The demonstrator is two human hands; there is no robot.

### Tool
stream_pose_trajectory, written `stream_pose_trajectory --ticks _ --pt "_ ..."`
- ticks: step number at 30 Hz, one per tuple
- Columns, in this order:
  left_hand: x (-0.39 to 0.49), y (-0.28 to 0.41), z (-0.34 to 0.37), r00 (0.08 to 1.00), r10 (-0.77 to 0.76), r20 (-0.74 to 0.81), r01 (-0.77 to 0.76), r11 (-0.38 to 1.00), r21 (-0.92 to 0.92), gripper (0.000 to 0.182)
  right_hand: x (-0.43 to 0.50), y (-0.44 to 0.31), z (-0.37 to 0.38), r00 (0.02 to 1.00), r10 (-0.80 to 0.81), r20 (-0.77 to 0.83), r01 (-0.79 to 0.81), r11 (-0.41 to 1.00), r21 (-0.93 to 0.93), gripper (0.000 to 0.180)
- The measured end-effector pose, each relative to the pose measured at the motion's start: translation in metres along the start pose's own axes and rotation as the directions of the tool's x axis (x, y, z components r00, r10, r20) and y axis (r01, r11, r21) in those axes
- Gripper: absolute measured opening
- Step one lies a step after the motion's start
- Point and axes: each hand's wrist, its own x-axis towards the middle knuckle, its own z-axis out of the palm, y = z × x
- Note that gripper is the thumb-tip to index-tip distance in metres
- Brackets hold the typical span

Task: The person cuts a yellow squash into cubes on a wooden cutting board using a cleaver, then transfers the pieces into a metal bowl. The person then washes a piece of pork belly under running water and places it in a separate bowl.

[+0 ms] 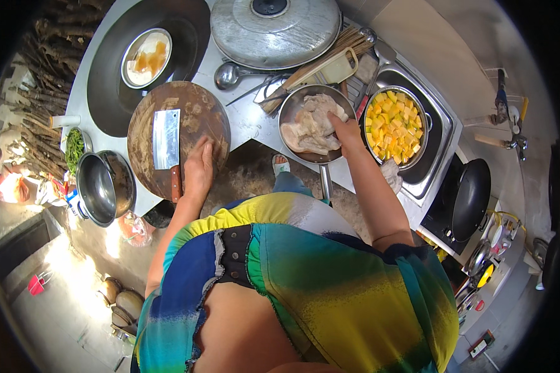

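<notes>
My right hand is closed on the edge of a large piece of pale meat. That meat lies in a steel frying pan whose handle points toward me. My left hand rests on the right part of a round wooden chopping board, its fingers extended and nothing in its grasp. Beside it, a cleaver lies flat on the board, its wooden handle toward me. Just right of my right hand, a metal bowl of diced yellow pumpkin sits over the sink.
Behind the board is a large wok with a bowl of white pieces and brown sauce in it. A big metal lid, a ladle and a grater lie farther back. Empty metal bowls stand at left.
</notes>
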Motion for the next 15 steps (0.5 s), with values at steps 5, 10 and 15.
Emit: stream_pose_trajectory --ticks 5,10,15 --pt "0.002 0.001 0.015 0.996 0.023 0.090 0.004 0.956 -0.292 0.061 0.006 0.007 0.016 0.953 -0.258 -0.160 0.185 0.910 -0.370 0.065" --pt "0.036 0.010 0.043 0.934 0.114 0.339 -0.025 0.966 -0.258 0.063 -0.013 -0.017 0.009 0.977 -0.191 -0.089 0.150 0.927 -0.343 0.065" --pt "0.059 0.044 0.086 0.561 0.017 0.828 0.586 0.698 -0.412 0.067 -0.008 -0.019 0.007 0.987 -0.156 -0.040 0.114 0.855 -0.505 0.062"
